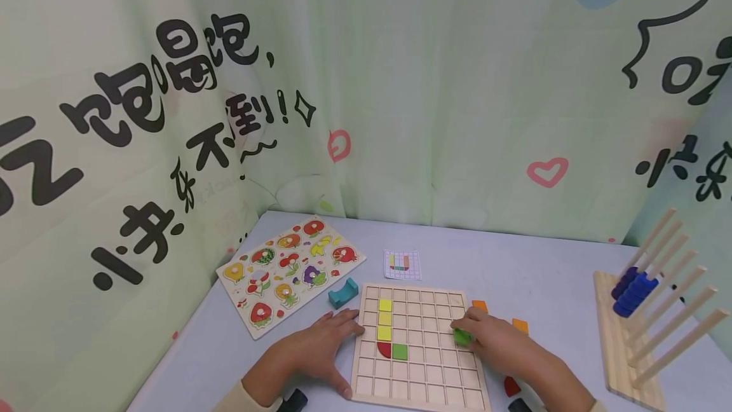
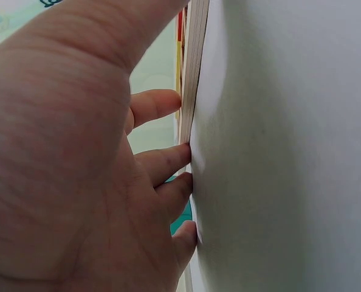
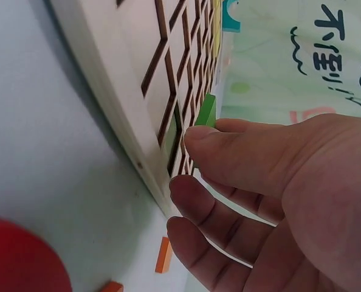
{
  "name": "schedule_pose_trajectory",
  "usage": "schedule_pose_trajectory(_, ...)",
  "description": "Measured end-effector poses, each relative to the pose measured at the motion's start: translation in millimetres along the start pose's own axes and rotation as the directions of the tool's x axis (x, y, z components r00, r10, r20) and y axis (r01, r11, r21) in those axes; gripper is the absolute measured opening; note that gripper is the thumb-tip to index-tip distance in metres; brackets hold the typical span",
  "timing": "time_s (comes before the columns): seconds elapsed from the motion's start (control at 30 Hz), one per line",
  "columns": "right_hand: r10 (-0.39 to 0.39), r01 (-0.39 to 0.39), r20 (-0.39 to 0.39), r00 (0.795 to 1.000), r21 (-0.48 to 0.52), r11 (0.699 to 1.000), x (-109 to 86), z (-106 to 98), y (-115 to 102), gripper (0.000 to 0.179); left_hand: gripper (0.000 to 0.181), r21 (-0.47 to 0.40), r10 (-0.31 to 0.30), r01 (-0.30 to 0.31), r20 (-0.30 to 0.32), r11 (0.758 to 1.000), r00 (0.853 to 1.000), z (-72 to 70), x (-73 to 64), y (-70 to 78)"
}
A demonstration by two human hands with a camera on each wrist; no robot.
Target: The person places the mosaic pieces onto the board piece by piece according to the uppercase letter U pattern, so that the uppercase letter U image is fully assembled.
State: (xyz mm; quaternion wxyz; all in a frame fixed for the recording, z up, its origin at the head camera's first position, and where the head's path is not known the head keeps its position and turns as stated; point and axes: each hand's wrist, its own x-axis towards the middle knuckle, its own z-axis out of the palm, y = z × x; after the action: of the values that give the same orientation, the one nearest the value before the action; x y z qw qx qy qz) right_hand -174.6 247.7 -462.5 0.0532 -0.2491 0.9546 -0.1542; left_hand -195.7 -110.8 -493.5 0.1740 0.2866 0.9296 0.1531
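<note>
Right fingers pinch a green block over a gridded board holding five pieces; left fingers spread.

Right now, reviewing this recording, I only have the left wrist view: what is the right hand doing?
Observer: The right hand pinches a green block over the right part of the board.
Operator: My view catches the board nearly edge-on. What lies right beside the red piece?
Observer: A green square, in the cell immediately to its right.
Operator: And just past the board's far edge?
Observer: A small card lies there, printed with a coloured U shape on a grid.
</note>
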Motion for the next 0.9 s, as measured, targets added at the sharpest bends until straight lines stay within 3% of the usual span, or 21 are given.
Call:
schedule_pose_trajectory(0.47,0.010,-0.013,0.061,0.998,0.035,0.999,15.8,5.9,-20.0,0.036,0.096,0.001,0.006,-0.006,-0.001,1.000,1.000,-0.5,1.2,-0.5)
schedule_pose_trajectory(0.9,-0.080,0.075,0.076,0.994,0.064,0.995,19.5,13.1,-33.0,0.036,0.097,0.008,0.009,-0.009,0.004,1.000,1.000,0.6,1.3,-1.5)
